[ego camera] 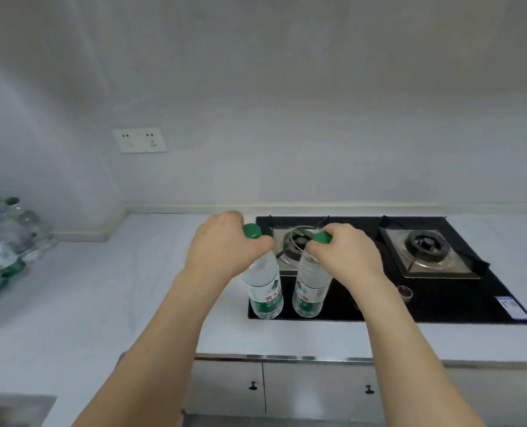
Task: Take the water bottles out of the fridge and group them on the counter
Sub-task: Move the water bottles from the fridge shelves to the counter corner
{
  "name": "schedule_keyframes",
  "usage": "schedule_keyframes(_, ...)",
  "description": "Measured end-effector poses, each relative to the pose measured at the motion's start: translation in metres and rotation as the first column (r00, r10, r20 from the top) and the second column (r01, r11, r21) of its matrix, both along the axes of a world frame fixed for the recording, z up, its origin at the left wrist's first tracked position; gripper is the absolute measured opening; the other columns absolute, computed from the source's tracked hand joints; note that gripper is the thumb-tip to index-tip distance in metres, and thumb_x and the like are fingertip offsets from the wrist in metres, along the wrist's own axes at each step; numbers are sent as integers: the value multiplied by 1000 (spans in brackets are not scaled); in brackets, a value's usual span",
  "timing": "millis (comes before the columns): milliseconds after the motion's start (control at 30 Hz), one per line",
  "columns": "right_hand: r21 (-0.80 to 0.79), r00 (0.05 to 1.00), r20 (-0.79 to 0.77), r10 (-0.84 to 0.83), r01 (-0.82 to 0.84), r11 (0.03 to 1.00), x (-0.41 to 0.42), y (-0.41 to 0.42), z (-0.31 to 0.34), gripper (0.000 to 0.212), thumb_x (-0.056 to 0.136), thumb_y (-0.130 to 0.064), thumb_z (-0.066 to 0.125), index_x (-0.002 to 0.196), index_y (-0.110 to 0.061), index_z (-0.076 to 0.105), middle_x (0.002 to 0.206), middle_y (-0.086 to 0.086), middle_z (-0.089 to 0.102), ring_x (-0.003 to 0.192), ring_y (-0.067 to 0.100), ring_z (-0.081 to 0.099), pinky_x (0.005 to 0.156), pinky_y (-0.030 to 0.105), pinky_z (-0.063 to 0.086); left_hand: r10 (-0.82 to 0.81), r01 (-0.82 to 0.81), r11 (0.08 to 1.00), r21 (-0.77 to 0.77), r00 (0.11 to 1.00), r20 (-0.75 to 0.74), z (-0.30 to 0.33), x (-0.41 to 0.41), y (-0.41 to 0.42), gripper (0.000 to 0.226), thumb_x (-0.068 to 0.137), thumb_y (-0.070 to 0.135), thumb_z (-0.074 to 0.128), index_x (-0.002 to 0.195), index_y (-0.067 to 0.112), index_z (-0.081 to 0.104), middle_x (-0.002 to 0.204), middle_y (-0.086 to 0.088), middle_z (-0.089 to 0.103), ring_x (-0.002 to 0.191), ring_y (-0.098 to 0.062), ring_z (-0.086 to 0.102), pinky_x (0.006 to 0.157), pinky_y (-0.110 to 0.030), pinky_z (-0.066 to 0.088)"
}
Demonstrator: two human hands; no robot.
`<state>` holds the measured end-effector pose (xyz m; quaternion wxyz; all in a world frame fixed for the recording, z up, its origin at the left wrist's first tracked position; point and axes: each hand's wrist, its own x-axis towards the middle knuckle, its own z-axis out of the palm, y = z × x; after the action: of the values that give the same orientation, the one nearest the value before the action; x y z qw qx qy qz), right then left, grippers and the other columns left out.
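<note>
My left hand (222, 245) grips one bottle (263, 285) by the neck, my right hand (342, 251) the other (308, 288), both upright on the stove's (441, 303) front-left corner. More bottles (6, 241) sit far left on the tabletop (132, 288), so grouping isn't finished.

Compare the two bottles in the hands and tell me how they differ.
The left bottle shows red label characters face-on; the right bottle shows them cut off at the side. The left hand leaves its cap exposed; the right hand mostly covers its cap. Both are clear, green-capped, upright on the stove's edge.
</note>
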<state>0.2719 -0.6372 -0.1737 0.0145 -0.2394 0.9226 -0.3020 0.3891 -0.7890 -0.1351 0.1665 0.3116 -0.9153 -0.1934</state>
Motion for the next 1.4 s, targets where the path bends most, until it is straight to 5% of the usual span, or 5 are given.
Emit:
schedule_keyframes(567, 127, 867, 84, 490, -497, 858, 82, -392, -25, 16, 76, -34, 62, 86, -22, 66, 83, -4, 67, 78, 20, 62, 64, 29, 51, 401, -405, 909, 101, 914, 59, -37, 133, -315, 33, 72, 37, 64, 73, 10, 46, 67, -3, 50, 59, -21, 43, 49, -28, 29)
schedule_keyframes(967, 253, 715, 7, 699, -678, 690, 131, -578, -26, 17, 81, -34, 58, 84, -17, 57, 88, 3, 62, 83, 26, 58, 58, 29, 40, 468, -472, 881, 27, 879, 92, -61, 187, -462, 24, 80, 33, 59, 77, 12, 47, 68, 0, 53, 57, -16, 44, 48, -27, 30)
schedule_keyframes(1133, 282, 654, 8, 757, -728, 625, 136, -639, -37, 23, 86, -36, 56, 101, -19, 60, 99, 2, 64, 92, 26, 59, 70, 32, 48, 442, -445, 895, -10, 886, 139, -79, 201, -518, 23, 88, 36, 56, 85, 15, 46, 81, -2, 57, 73, -24, 51, 59, -30, 35)
schedule_keyframes(1400, 378, 575, -22, 818, -752, 539, 136, -709, -59, 29, 93, -38, 53, 112, -17, 55, 103, 9, 63, 92, 30, 59, 66, 30, 41, 414, -423, 906, 25, 897, 157, -107, 201, -582, 21, 93, 34, 55, 98, 15, 45, 86, -2, 55, 77, -23, 50, 64, -31, 37)
